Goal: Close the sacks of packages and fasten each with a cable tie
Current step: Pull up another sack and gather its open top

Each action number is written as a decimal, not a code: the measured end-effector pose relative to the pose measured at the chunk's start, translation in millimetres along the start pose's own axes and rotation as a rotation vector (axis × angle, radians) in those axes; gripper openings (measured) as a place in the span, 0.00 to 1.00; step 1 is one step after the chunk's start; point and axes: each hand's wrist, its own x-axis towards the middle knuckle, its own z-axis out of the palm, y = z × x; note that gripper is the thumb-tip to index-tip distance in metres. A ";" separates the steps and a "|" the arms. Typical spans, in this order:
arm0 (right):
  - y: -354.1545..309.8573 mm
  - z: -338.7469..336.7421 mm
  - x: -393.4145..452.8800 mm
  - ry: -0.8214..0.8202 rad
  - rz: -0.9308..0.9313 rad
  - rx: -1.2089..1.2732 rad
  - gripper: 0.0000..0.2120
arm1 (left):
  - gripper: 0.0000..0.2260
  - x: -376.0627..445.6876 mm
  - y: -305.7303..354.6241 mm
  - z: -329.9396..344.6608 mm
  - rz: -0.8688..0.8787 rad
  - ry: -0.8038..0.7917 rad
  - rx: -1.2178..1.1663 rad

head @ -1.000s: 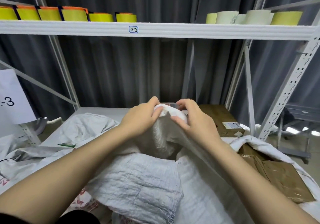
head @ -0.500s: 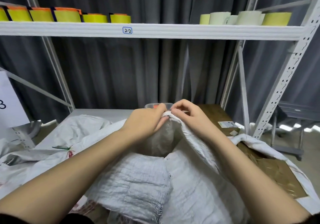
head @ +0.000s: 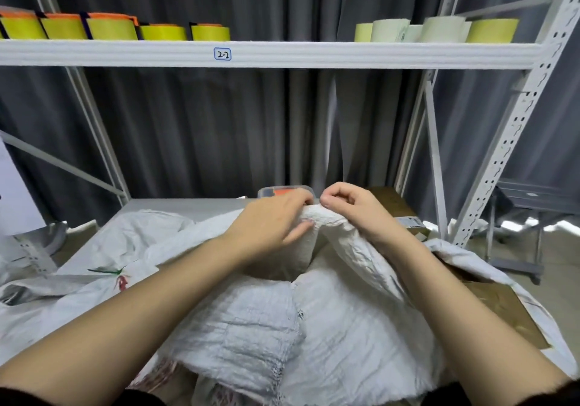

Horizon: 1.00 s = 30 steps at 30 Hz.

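Note:
A white woven sack (head: pixel 351 321) fills the lower middle of the view, its mouth gathered up into a peak. My left hand (head: pixel 270 226) grips the bunched rim from the left, thumb under the fabric. My right hand (head: pixel 354 211) pinches the same rim from the right, fingers curled over the top. The two hands meet at the peak. No cable tie shows in either hand. Cardboard packages (head: pixel 502 308) lie in an open sack at the right.
More white sacks (head: pixel 103 248) lie flat on the table at the left. A clear plastic box with an orange item (head: pixel 284 191) sits just behind my hands. A shelf (head: pixel 282 54) with yellow rolls (head: pixel 157 30) runs overhead. A rack upright (head: pixel 514 123) stands at the right.
Both hands have kept gathering the sack's rim, sliding slightly right, and the bunch is tighter. The view has shifted a little to the right.

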 end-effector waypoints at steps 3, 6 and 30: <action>3.1 0.3 -6.3 0.035 -0.049 -0.060 0.02 | 0.14 5.0 2.8 4.5 -0.048 -0.001 0.059; 9.5 0.2 -24.2 0.090 -0.192 -0.619 0.06 | 0.11 8.0 -5.9 3.1 -0.113 -0.014 0.113; 15.0 -23.9 -26.1 0.192 -0.139 -0.271 0.03 | 0.09 19.5 1.8 5.6 -0.115 0.045 -0.111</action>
